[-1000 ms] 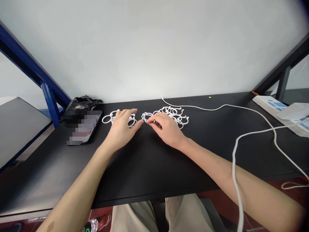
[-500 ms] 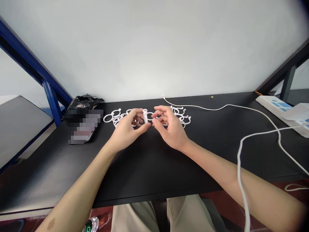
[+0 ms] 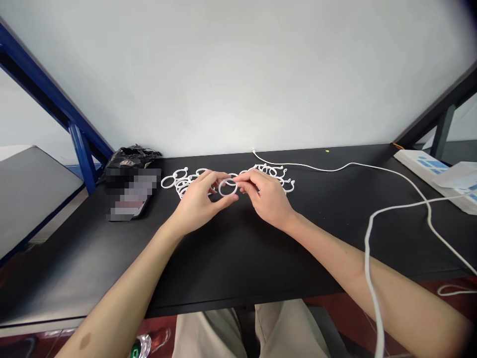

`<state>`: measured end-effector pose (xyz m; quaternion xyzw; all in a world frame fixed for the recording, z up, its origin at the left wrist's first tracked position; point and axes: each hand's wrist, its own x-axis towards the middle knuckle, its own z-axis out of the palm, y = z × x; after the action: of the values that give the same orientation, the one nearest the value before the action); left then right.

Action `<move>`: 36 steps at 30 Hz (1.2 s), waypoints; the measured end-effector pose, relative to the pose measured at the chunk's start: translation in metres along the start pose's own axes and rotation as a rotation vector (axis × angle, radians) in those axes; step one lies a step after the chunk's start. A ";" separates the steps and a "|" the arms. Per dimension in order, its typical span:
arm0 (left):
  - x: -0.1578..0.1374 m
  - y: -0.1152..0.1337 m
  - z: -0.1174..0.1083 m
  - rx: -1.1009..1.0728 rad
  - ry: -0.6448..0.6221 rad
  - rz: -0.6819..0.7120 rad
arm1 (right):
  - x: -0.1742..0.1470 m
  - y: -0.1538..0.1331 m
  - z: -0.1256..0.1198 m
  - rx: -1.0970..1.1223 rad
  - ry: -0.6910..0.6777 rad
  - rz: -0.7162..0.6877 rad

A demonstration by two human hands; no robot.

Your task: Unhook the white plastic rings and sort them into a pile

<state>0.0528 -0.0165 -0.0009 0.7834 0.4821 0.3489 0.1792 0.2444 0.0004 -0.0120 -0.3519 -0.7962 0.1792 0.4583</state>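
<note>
A white plastic ring (image 3: 219, 191) is held up face-on between my hands. My right hand (image 3: 271, 200) pinches its right edge between thumb and fingertips. Around the ring's left side, my left hand (image 3: 197, 203) is curved with thumb and fingers apart; whether a fingertip touches the ring is hard to tell. Behind my left hand lies a pile of similar white rings (image 3: 168, 182), some with small round knobs. More white rings (image 3: 289, 185) lie behind my right hand, partly hidden by it.
A phone (image 3: 140, 208), partly pixelated, and a crumpled black plastic bag (image 3: 130, 156) lie at the left of the black table (image 3: 238, 268). A white cable (image 3: 368, 248) loops across the right side over my forearm. A white-and-blue box (image 3: 428, 164) sits far right.
The ring has turned from edge-on to face-on. My right hand has closed its fingertips on the ring's edge, while my left hand has loosened around it.
</note>
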 end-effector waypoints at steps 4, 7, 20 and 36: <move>0.000 0.002 -0.001 0.003 -0.016 0.019 | -0.001 -0.001 0.002 0.004 -0.011 0.006; 0.001 0.001 -0.003 0.106 0.020 0.015 | -0.001 0.001 0.005 -0.079 -0.012 0.019; 0.001 -0.023 -0.005 0.475 0.196 -0.210 | -0.001 0.014 0.011 -0.315 -0.204 -0.039; 0.001 0.001 0.001 -0.107 -0.011 -0.086 | -0.008 -0.003 0.011 0.392 -0.070 0.258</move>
<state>0.0543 -0.0157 -0.0007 0.7531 0.4952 0.3616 0.2385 0.2360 -0.0071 -0.0206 -0.3485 -0.7100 0.3996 0.4635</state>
